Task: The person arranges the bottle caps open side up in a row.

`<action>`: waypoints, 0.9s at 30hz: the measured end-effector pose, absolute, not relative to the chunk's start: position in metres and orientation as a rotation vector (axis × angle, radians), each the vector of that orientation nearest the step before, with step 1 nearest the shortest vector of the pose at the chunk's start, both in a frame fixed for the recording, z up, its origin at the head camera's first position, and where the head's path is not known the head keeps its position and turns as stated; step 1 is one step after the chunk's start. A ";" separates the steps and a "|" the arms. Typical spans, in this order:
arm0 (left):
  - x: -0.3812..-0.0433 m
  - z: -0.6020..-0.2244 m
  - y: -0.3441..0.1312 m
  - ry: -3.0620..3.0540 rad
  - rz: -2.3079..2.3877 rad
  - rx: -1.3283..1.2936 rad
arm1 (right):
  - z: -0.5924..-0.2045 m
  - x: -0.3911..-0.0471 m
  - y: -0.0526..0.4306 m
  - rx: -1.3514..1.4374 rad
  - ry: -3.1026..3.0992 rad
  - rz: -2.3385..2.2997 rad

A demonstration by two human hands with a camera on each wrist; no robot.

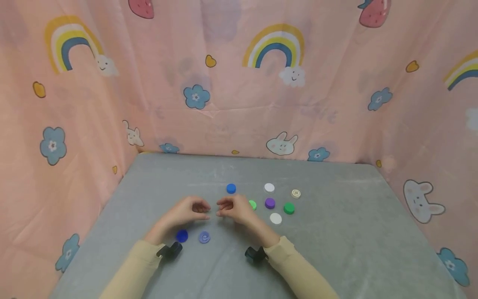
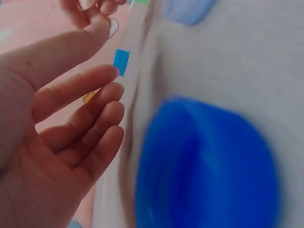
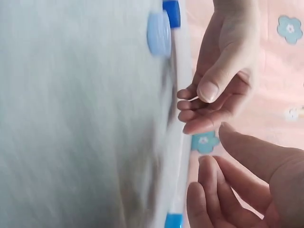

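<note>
My left hand (image 1: 185, 211) hovers over the grey table, its fingers loosely bent with nothing between them. Facing it a short gap away is my right hand (image 1: 239, 209), bent the same way and also holding nothing. Nearer to me, below the left hand, lie a dark blue bottle cap (image 1: 181, 236) and a light blue cap with a swirl (image 1: 204, 237). The dark blue cap (image 2: 209, 166) looms large and blurred in the left wrist view. Just beyond the right hand sits a bright blue cap (image 1: 231, 188); a light green cap (image 1: 252, 204) is partly hidden behind that hand.
Right of the hands are a purple cap (image 1: 270, 203), a green cap (image 1: 289, 208), a white cap (image 1: 269, 187), a white disc (image 1: 276, 218) and a beige patterned piece (image 1: 296, 193). A pink printed curtain (image 1: 239, 124) surrounds the grey tabletop (image 1: 354, 241).
</note>
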State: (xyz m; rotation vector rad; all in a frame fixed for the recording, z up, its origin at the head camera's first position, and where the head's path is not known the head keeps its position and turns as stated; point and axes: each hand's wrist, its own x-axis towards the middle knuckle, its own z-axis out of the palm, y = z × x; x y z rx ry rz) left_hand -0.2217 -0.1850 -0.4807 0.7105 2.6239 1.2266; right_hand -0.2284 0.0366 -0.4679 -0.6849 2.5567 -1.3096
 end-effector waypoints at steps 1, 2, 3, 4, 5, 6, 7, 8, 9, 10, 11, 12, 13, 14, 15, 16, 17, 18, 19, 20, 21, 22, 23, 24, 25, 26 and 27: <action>-0.226 -0.480 -0.182 2.629 1.215 0.698 | -0.466 -0.231 0.038 -0.659 2.582 -1.303; -0.230 -0.480 -0.179 2.633 1.205 0.698 | -0.465 -0.234 0.040 -0.637 2.599 -1.307; -0.233 -0.479 -0.176 2.640 1.193 0.695 | -0.464 -0.237 0.041 -0.612 2.606 -1.318; -0.237 -0.478 -0.173 2.645 1.186 0.692 | -0.463 -0.240 0.043 -0.590 2.612 -1.335; -0.241 -0.477 -0.171 2.652 1.180 0.685 | -0.463 -0.243 0.044 -0.568 2.616 -1.353; -0.245 -0.476 -0.168 2.660 1.176 0.681 | -0.463 -0.247 0.045 -0.543 2.618 -1.373; -0.249 -0.475 -0.165 2.663 1.182 0.685 | -0.463 -0.250 0.045 -0.523 2.624 -1.389; -0.253 -0.475 -0.163 2.675 1.184 0.687 | -0.463 -0.253 0.046 -0.508 2.631 -1.408; -0.257 -0.474 -0.161 2.681 1.190 0.675 | -0.463 -0.256 0.047 -0.489 2.639 -1.423; -0.261 -0.474 -0.158 2.687 1.198 0.665 | -0.463 -0.260 0.048 -0.470 2.648 -1.435; -0.264 -0.474 -0.156 2.694 1.203 0.648 | -0.464 -0.263 0.049 -0.447 2.663 -1.436; -0.267 -0.473 -0.154 2.699 1.208 0.630 | -0.464 -0.265 0.050 -0.425 2.678 -1.433; -0.270 -0.473 -0.152 2.701 1.218 0.614 | -0.464 -0.268 0.051 -0.400 2.689 -1.431; -0.272 -0.472 -0.149 2.699 1.229 0.588 | -0.465 -0.270 0.052 -0.381 2.703 -1.424; -0.275 -0.472 -0.147 2.695 1.240 0.564 | -0.466 -0.272 0.053 -0.359 2.716 -1.410; -0.277 -0.472 -0.145 2.695 1.245 0.540 | -0.467 -0.274 0.054 -0.343 2.728 -1.395; -0.279 -0.471 -0.143 2.693 1.251 0.511 | -0.467 -0.276 0.055 -0.325 2.743 -1.376; -0.281 -0.471 -0.141 2.689 1.260 0.492 | -0.467 -0.278 0.056 -0.307 2.748 -1.369; -0.284 -0.472 -0.139 2.686 1.268 0.472 | -0.468 -0.279 0.056 -0.297 2.759 -1.358; -0.286 -0.473 -0.137 2.685 1.275 0.454 | -0.468 -0.281 0.057 -0.291 2.767 -1.349; -0.289 -0.474 -0.136 2.688 1.278 0.442 | -0.469 -0.282 0.057 -0.282 2.769 -1.346; -0.291 -0.476 -0.134 2.681 1.289 0.427 | -0.469 -0.283 0.057 -0.271 2.771 -1.343; -0.294 -0.478 -0.133 2.677 1.297 0.419 | -0.470 -0.285 0.058 -0.263 2.774 -1.333; -0.296 -0.480 -0.132 2.670 1.307 0.415 | -0.470 -0.286 0.058 -0.260 2.775 -1.325; -0.298 -0.481 -0.130 2.665 1.314 0.410 | -0.471 -0.287 0.059 -0.259 2.778 -1.310; -0.300 -0.483 -0.129 2.655 1.324 0.411 | -0.472 -0.288 0.059 -0.257 2.775 -1.302; -0.301 -0.485 -0.128 2.646 1.333 0.406 | -0.472 -0.289 0.060 -0.252 2.773 -1.293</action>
